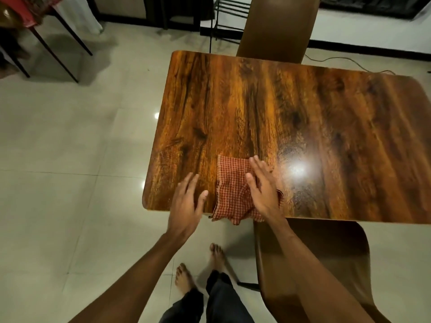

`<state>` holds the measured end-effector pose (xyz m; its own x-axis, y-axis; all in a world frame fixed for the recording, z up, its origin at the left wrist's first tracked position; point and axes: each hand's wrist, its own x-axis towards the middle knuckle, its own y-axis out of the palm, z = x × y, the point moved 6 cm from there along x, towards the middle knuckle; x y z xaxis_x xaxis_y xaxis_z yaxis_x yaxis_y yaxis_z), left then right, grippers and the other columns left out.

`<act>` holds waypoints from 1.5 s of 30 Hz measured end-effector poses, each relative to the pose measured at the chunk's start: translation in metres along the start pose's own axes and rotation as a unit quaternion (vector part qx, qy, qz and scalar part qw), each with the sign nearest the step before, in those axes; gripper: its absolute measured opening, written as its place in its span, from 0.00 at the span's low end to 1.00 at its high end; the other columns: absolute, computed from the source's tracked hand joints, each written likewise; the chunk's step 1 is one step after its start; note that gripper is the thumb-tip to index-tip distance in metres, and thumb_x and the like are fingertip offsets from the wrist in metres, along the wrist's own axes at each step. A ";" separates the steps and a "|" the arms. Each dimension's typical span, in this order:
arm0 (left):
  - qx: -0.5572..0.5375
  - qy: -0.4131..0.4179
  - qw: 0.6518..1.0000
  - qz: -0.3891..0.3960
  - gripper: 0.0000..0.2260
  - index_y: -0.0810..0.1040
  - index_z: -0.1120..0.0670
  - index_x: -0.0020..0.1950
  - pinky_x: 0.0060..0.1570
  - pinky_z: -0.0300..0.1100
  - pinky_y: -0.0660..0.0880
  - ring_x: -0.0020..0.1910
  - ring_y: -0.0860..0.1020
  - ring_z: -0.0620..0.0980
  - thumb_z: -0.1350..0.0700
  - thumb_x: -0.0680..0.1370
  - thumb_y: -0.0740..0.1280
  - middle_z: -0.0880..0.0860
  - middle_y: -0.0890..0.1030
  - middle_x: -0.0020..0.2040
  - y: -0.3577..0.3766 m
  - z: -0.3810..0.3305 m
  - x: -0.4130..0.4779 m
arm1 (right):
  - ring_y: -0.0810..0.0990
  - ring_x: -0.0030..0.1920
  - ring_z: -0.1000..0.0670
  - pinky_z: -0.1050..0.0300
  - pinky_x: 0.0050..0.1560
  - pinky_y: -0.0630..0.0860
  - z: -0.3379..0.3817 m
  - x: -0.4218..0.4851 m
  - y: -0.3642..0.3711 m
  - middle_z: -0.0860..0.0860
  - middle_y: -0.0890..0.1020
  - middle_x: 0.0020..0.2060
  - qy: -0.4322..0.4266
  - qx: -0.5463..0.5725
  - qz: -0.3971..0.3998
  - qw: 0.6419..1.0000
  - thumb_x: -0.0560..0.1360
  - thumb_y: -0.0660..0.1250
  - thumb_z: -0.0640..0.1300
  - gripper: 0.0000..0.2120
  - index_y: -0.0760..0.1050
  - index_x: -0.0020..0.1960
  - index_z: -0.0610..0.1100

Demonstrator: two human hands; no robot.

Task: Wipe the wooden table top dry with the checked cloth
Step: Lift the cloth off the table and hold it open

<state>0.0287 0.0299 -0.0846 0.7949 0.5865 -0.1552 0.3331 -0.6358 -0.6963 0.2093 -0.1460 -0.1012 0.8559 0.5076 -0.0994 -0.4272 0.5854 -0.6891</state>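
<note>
A red-and-white checked cloth (231, 192) lies flat near the front left corner of the glossy wooden table top (291, 117), its lower edge hanging slightly over the table's front edge. My right hand (263, 190) rests on the cloth's right part, fingers spread flat, covering that side. My left hand (186, 203) hovers at the table's front edge just left of the cloth, fingers apart and holding nothing. A bright lamp reflection shines on the wood to the right of my right hand.
A brown chair (314, 264) stands tucked at the table's near side, under my right forearm. Another brown chair (277, 26) stands at the far side. My bare feet (200, 266) are on the pale tiled floor. A dark-legged table (58, 40) is at the far left.
</note>
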 end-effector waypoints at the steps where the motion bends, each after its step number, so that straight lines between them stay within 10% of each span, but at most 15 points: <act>1: 0.014 -0.007 1.000 0.013 0.27 0.62 0.51 0.80 0.77 0.52 0.57 0.80 0.58 0.53 0.43 0.84 0.58 0.52 0.61 0.81 0.011 -0.008 0.004 | 0.56 0.83 0.51 0.41 0.82 0.52 -0.005 -0.004 -0.013 0.55 0.61 0.82 0.022 -0.003 -0.053 0.998 0.86 0.60 0.53 0.26 0.62 0.82 0.53; 9: -0.005 -0.169 0.984 0.049 0.31 0.63 0.57 0.77 0.74 0.55 0.65 0.75 0.66 0.59 0.46 0.79 0.68 0.58 0.68 0.75 0.073 -0.052 0.033 | 0.60 0.80 0.36 0.38 0.80 0.54 -0.055 -0.025 -0.027 0.38 0.66 0.78 0.217 -0.113 -0.029 0.969 0.79 0.71 0.49 0.38 0.58 0.82 0.42; 14: -0.142 -0.293 0.945 0.029 0.14 0.79 0.60 0.61 0.54 0.48 0.77 0.59 0.80 0.58 0.54 0.78 0.72 0.57 0.82 0.60 0.082 -0.053 0.052 | 0.79 0.64 0.43 0.40 0.69 0.75 -0.058 -0.003 -0.027 0.46 0.82 0.61 0.297 0.097 -0.087 0.946 0.74 0.75 0.38 0.20 0.77 0.64 0.42; 29: -0.392 -0.195 0.898 -0.043 0.17 0.72 0.53 0.71 0.58 0.46 0.79 0.67 0.76 0.57 0.56 0.82 0.65 0.54 0.77 0.67 -0.107 0.016 0.114 | 0.83 0.60 0.46 0.53 0.53 0.81 0.101 0.090 -0.009 0.52 0.87 0.53 0.165 0.377 0.058 0.909 0.82 0.65 0.33 0.10 0.79 0.56 0.46; 33: -0.418 -0.156 0.894 -0.045 0.17 0.72 0.51 0.71 0.58 0.59 0.80 0.63 0.79 0.58 0.58 0.83 0.64 0.56 0.79 0.66 -0.171 0.045 0.139 | 0.83 0.63 0.43 0.51 0.56 0.79 0.162 0.121 0.022 0.47 0.87 0.57 0.156 0.404 0.088 0.897 0.81 0.67 0.32 0.13 0.80 0.61 0.45; 39: -0.426 -0.100 0.899 -0.032 0.15 0.73 0.41 0.66 0.39 0.44 0.82 0.51 0.85 0.46 0.59 0.83 0.64 0.46 0.86 0.52 -0.279 0.090 0.189 | 0.79 0.67 0.43 0.32 0.70 0.72 0.264 0.163 0.078 0.47 0.86 0.61 0.154 0.386 0.121 0.901 0.80 0.67 0.32 0.21 0.78 0.69 0.49; 45: -0.425 -0.072 0.902 -0.024 0.17 0.73 0.44 0.68 0.41 0.38 0.81 0.48 0.85 0.42 0.61 0.82 0.64 0.45 0.87 0.48 -0.352 0.122 0.251 | 0.80 0.67 0.47 0.44 0.73 0.73 0.340 0.212 0.120 0.48 0.83 0.65 0.144 0.383 0.097 0.907 0.83 0.63 0.32 0.20 0.74 0.73 0.42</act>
<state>0.0491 0.4627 0.0362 0.7154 0.6442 -0.2706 0.6827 -0.7269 0.0745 0.2405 0.2471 0.0392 0.7368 0.5260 -0.4247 -0.5604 0.8266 0.0517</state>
